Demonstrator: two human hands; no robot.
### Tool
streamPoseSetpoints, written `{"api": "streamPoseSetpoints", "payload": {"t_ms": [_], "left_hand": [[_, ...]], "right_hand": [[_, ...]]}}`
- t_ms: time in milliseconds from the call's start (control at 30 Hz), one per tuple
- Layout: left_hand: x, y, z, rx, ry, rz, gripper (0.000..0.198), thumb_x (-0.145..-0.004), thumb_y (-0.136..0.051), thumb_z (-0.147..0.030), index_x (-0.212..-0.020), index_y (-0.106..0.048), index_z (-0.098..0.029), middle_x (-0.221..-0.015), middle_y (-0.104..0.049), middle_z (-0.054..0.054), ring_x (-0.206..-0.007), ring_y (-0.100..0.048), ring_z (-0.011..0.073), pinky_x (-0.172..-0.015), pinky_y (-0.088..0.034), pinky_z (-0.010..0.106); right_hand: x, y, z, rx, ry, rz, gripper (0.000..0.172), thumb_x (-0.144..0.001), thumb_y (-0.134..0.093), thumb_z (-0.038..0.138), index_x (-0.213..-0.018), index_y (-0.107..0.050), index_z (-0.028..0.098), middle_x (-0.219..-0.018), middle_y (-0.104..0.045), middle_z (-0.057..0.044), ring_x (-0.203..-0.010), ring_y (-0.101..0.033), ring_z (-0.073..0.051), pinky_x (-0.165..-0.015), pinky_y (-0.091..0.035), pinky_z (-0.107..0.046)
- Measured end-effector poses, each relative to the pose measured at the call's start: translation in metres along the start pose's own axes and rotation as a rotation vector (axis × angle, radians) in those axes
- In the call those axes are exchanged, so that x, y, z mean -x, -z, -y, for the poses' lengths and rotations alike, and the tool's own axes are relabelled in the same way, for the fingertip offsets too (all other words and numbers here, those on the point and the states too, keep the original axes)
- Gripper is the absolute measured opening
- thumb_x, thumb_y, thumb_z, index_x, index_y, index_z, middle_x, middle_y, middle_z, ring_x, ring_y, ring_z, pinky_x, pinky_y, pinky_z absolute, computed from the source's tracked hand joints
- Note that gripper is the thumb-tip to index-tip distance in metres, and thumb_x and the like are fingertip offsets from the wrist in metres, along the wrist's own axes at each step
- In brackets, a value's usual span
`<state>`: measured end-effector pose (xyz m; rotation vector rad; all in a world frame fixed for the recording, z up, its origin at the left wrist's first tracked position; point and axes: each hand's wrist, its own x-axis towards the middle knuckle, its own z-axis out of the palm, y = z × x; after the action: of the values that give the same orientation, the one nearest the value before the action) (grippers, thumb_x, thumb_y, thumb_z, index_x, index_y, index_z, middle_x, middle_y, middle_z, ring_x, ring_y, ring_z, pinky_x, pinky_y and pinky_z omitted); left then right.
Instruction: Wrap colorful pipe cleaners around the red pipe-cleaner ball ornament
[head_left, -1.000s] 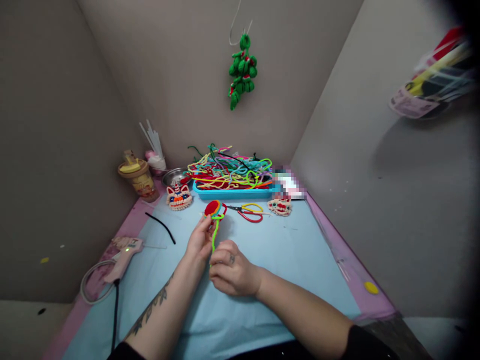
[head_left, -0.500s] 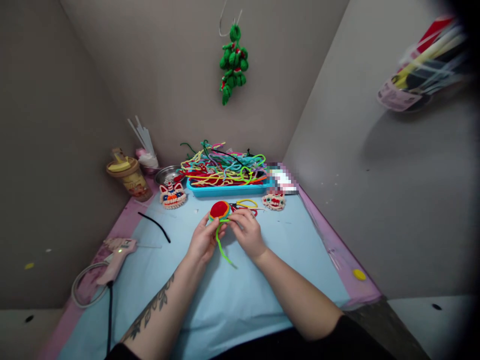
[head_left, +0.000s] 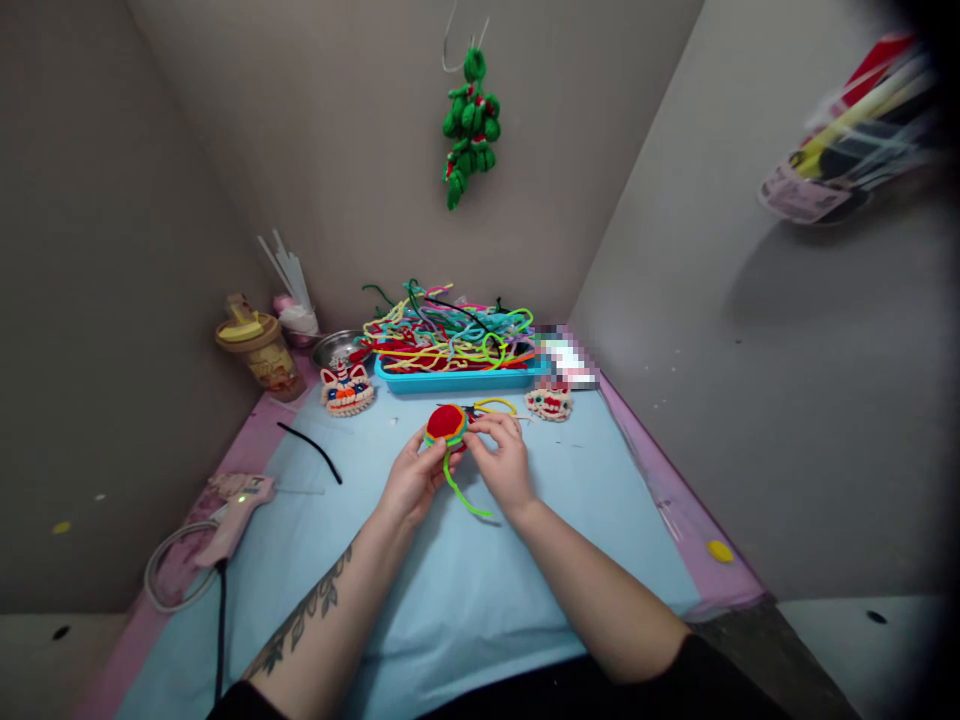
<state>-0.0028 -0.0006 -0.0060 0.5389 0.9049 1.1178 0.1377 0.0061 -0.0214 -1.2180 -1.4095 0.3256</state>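
A round red pipe-cleaner disc [head_left: 445, 422] with yellow, orange and green rings is held up over the blue mat [head_left: 570, 520]. My left hand [head_left: 412, 482] pinches its lower left edge. My right hand [head_left: 504, 462] pinches its right edge. A loose bright green pipe cleaner tail [head_left: 465, 495] hangs from the disc and curls down between my wrists.
A blue tray [head_left: 457, 378] heaped with coloured pipe cleaners stands behind. Scissors [head_left: 495, 407], two small face ornaments [head_left: 346, 388] [head_left: 548, 402], a black pipe cleaner [head_left: 311, 451], a glue gun [head_left: 229, 513], a lidded cup [head_left: 256, 347] and a hanging green ornament [head_left: 469, 125] surround it.
My right hand rose from the green tail near the mat to the disc's right edge. The tail now curls toward the right. The view shifted slightly.
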Motion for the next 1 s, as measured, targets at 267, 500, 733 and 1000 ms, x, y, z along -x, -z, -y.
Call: {"api": "streamPoseSetpoints", "payload": {"t_ms": [267, 500, 733, 1000], "left_hand": [[-0.001, 0.001, 0.001, 0.005, 0.022, 0.014, 0.051, -0.075, -0.071, -0.018, -0.123, -0.051, -0.018, -0.087, -0.072, 0.007, -0.064, -0.068, 0.0124, -0.059, -0.054, 0.019], [0.000, 0.000, 0.000, 0.006, 0.011, 0.037, 0.051, -0.075, -0.072, -0.018, -0.122, -0.053, -0.017, -0.084, -0.072, 0.006, -0.065, -0.069, 0.0131, -0.060, -0.055, 0.021], [-0.008, 0.006, 0.003, 0.089, -0.031, -0.039, 0.040, -0.076, -0.070, -0.018, -0.114, -0.057, -0.017, -0.084, -0.072, 0.005, -0.063, -0.068, 0.0125, -0.057, -0.053, 0.019], [-0.013, 0.008, -0.003, 0.262, -0.081, -0.159, 0.019, -0.079, -0.064, -0.011, -0.098, -0.061, -0.015, -0.081, -0.072, 0.004, -0.065, -0.068, 0.0119, -0.060, -0.054, 0.019]], "right_hand": [[0.003, -0.004, -0.004, -0.058, -0.082, 0.049, 0.007, -0.078, -0.065, 0.027, -0.077, -0.070, 0.023, -0.102, -0.062, -0.006, -0.104, -0.054, -0.023, -0.097, -0.040, -0.043], [0.001, -0.004, -0.006, -0.105, -0.148, 0.167, 0.008, -0.074, -0.068, 0.029, -0.078, -0.066, 0.022, -0.117, -0.055, -0.009, -0.115, -0.051, -0.026, -0.103, -0.037, -0.045], [0.009, -0.002, 0.002, 0.067, 0.065, 0.112, 0.019, -0.078, -0.063, 0.033, -0.094, -0.058, 0.022, -0.128, -0.047, -0.012, -0.125, -0.041, -0.027, -0.105, -0.034, -0.049], [0.023, -0.011, 0.016, 0.349, 0.335, 0.370, 0.005, -0.078, -0.067, 0.027, -0.083, -0.068, 0.025, -0.135, -0.043, -0.007, -0.133, -0.025, -0.031, -0.107, -0.032, -0.051]]}}
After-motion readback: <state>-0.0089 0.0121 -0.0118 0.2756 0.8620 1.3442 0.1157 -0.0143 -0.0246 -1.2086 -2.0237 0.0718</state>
